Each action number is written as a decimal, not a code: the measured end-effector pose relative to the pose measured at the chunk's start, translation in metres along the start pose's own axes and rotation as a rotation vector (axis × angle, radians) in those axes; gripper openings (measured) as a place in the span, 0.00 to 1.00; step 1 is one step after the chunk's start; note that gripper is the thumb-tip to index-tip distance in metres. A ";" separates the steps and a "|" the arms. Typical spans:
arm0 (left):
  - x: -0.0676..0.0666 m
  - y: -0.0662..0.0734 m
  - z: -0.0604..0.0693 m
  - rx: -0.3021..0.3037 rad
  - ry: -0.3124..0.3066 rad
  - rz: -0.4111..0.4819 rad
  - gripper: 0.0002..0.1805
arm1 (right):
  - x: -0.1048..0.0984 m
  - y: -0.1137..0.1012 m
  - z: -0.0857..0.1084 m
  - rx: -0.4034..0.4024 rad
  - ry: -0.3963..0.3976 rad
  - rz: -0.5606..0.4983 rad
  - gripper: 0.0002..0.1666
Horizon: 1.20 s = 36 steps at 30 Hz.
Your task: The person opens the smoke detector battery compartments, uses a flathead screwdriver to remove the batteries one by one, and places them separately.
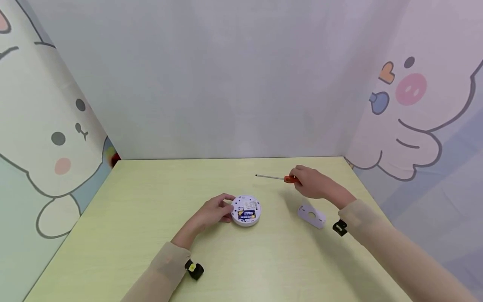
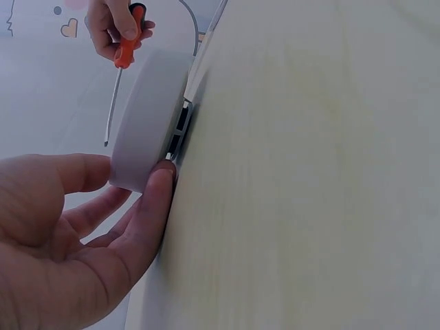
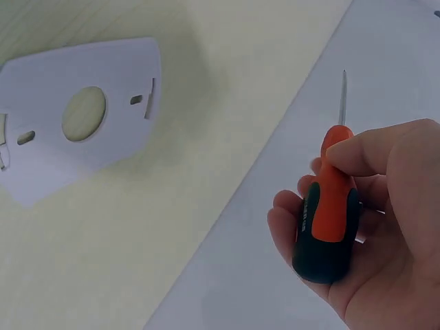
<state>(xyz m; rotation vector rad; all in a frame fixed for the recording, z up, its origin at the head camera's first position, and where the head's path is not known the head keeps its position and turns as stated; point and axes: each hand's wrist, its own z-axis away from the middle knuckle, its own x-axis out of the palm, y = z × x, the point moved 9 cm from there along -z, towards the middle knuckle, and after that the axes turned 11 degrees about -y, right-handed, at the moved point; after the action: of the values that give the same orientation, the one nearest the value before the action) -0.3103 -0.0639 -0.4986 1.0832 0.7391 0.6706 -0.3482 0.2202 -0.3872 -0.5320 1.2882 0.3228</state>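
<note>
A round white smoke detector (image 1: 245, 211) has its back turned up, with a blue-and-yellow battery (image 1: 247, 215) in its compartment. My left hand (image 1: 215, 211) pinches its left edge between thumb and fingers; in the left wrist view, the white casing (image 2: 148, 124) appears from the side, a dark vent on its underside close to the table. Further right and above the tabletop, my right hand (image 1: 312, 183) grips a screwdriver (image 3: 330, 220) by its orange-and-black handle. Its metal shaft points left in the head view, with the tip apart from the detector.
A white mounting plate (image 1: 311, 216) with a round central hole lies on the pale yellow table (image 1: 151, 188), below the right hand. A light curtain (image 1: 234, 84) hangs behind the table's far edge, with cartoon-printed cloth at both sides.
</note>
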 end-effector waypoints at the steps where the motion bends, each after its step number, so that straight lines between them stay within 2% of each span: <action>1: 0.000 0.000 0.000 0.002 -0.001 -0.001 0.20 | -0.002 -0.002 0.002 -0.001 -0.006 0.001 0.11; 7: -0.001 -0.001 -0.001 0.002 -0.001 0.001 0.20 | -0.008 -0.009 0.014 0.013 -0.051 0.015 0.10; 12: -0.001 0.002 0.000 0.004 -0.002 -0.003 0.20 | -0.015 -0.017 0.023 0.029 -0.069 0.011 0.13; 16: -0.003 0.001 0.001 -0.004 0.002 -0.006 0.20 | -0.019 -0.027 0.027 -0.004 -0.061 0.012 0.10; 22: -0.002 0.003 0.003 -0.001 0.003 0.002 0.20 | -0.025 -0.048 0.033 -0.100 -0.061 0.051 0.05; 28: -0.003 0.003 0.004 0.004 0.004 0.005 0.20 | -0.027 -0.068 0.041 -0.168 -0.115 0.087 0.03; 36: -0.003 0.001 0.001 0.007 -0.001 -0.014 0.20 | -0.022 -0.081 0.045 -0.192 -0.167 0.116 0.04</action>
<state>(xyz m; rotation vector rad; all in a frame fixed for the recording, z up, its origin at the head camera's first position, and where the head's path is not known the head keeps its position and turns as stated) -0.3113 -0.0667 -0.4971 1.0836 0.7480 0.6563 -0.2754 0.1779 -0.3415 -0.5809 1.1338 0.5809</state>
